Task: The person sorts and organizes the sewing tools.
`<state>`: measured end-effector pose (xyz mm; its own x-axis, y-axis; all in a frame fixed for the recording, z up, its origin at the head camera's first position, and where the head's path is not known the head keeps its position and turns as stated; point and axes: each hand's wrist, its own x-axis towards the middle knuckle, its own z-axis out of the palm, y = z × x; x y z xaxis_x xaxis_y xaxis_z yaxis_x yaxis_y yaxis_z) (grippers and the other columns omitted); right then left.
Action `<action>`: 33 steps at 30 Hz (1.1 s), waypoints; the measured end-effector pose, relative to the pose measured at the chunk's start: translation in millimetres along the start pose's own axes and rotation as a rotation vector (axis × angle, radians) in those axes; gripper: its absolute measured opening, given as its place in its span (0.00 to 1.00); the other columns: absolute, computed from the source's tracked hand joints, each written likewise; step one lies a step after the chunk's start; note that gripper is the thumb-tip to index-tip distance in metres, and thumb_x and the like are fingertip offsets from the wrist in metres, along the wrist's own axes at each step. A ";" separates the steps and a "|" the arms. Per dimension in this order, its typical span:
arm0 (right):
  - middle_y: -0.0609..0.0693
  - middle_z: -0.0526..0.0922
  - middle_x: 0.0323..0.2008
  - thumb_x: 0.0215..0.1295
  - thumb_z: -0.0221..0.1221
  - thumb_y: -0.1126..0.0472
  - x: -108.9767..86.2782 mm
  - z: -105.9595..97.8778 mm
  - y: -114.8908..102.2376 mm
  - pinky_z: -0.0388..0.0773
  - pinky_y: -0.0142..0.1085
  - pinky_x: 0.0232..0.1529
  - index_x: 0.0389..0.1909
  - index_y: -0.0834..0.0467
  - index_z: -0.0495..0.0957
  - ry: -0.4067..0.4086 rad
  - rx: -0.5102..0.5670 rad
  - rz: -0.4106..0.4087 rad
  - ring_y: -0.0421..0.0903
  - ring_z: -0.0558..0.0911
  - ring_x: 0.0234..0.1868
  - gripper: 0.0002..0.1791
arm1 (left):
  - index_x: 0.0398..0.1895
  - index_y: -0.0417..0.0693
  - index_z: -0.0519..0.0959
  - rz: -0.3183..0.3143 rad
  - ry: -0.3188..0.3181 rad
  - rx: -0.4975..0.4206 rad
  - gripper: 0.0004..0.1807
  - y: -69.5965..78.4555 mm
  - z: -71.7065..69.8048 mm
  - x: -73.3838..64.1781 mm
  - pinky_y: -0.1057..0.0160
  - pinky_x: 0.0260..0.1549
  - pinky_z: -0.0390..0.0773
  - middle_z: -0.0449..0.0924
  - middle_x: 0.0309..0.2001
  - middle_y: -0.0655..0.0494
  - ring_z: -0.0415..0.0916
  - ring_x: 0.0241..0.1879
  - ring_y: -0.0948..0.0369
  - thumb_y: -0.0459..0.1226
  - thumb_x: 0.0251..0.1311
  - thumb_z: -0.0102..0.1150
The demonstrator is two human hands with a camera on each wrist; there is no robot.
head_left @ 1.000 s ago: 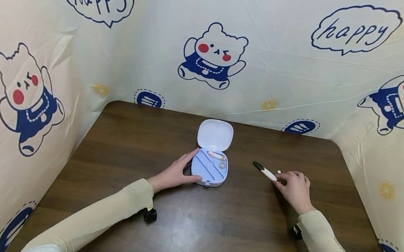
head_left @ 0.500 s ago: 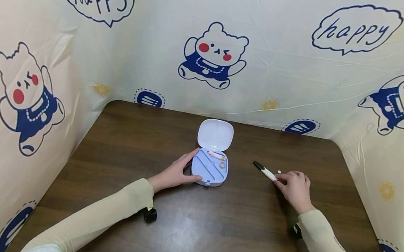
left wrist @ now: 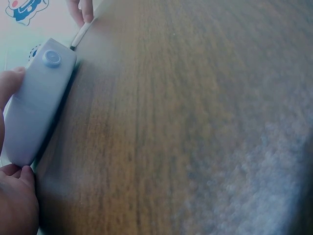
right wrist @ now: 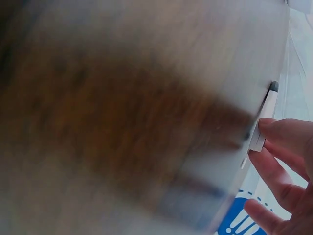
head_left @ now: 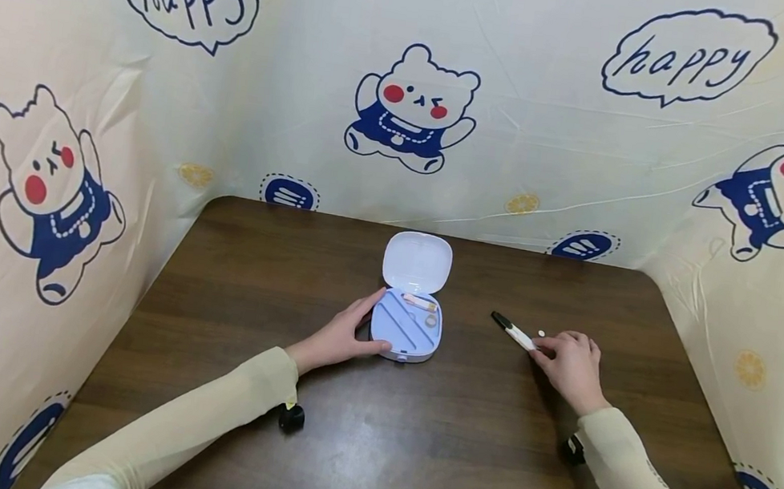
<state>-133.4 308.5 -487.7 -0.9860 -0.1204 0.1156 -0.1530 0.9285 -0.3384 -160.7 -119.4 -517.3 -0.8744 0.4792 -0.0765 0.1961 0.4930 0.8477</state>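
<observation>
A lavender-blue compartment box (head_left: 398, 330) stands on the brown table with its pale lid (head_left: 417, 262) raised at the back. Divider strips run slantwise across its tray; a small pinkish stick-like item (head_left: 419, 302) and a ring (head_left: 431, 321) lie in the right part. My left hand (head_left: 336, 341) grips the box from the left, thumb at the front corner, fingers along the far side. To the right, my right hand (head_left: 572, 371) pinches the rear end of a white marker pen (head_left: 515, 336) between thumb and fingers. Its black cap points away to the left, low over the table.
A small white round piece (head_left: 541, 333) lies just beyond the right fingertips. The brown table (head_left: 368, 452) is bordered by a cream printed cloth (head_left: 293, 88) behind and at both sides. Black wrist cameras hang under both sleeves.
</observation>
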 end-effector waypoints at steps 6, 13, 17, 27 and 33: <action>0.63 0.87 0.44 0.66 0.70 0.62 0.5 0.0 -4.0 0.52 0.75 0.65 0.44 0.59 0.91 0.000 0.015 -0.008 0.70 0.71 0.60 0.08 | 0.86 0.59 0.44 -0.005 0.001 -0.001 0.59 1.0 0.3 -1.4 0.46 0.77 0.55 0.48 0.84 0.51 0.47 0.82 0.52 0.57 0.62 0.72; 0.60 0.87 0.39 0.64 0.71 0.63 0.3 1.9 -11.6 0.53 0.74 0.64 0.42 0.59 0.91 0.054 0.030 -0.057 0.69 0.73 0.58 0.07 | 0.86 0.58 0.43 0.008 -0.007 -0.002 0.58 -0.4 0.5 -1.2 0.47 0.77 0.55 0.47 0.84 0.49 0.47 0.82 0.52 0.55 0.63 0.71; 0.59 0.86 0.37 0.63 0.72 0.63 1.6 2.5 -15.8 0.55 0.74 0.63 0.41 0.58 0.91 0.075 0.036 -0.080 0.68 0.74 0.57 0.07 | 0.86 0.57 0.44 0.008 -0.008 -0.005 0.58 0.4 0.0 -0.3 0.47 0.77 0.55 0.48 0.83 0.49 0.48 0.81 0.51 0.55 0.63 0.71; 0.57 0.86 0.34 0.63 0.72 0.63 4.3 4.2 -26.8 0.54 0.73 0.65 0.42 0.60 0.91 0.071 0.063 -0.098 0.68 0.74 0.59 0.08 | 0.87 0.58 0.44 0.008 -0.007 0.000 0.58 -0.2 -0.1 0.0 0.47 0.77 0.55 0.47 0.84 0.50 0.48 0.82 0.52 0.56 0.63 0.71; 0.56 0.86 0.34 0.63 0.72 0.63 5.4 4.3 -34.0 0.54 0.72 0.65 0.42 0.60 0.91 0.065 0.088 -0.104 0.67 0.74 0.59 0.08 | 0.86 0.60 0.43 0.015 -0.005 -0.005 0.58 -1.6 0.3 0.8 0.47 0.77 0.55 0.48 0.84 0.50 0.48 0.81 0.52 0.56 0.63 0.71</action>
<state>-133.8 274.8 -479.7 -0.9586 -0.1882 0.2136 -0.2618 0.8774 -0.4019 -161.6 -119.6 -518.9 -0.8691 0.4901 -0.0661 0.2070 0.4819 0.8514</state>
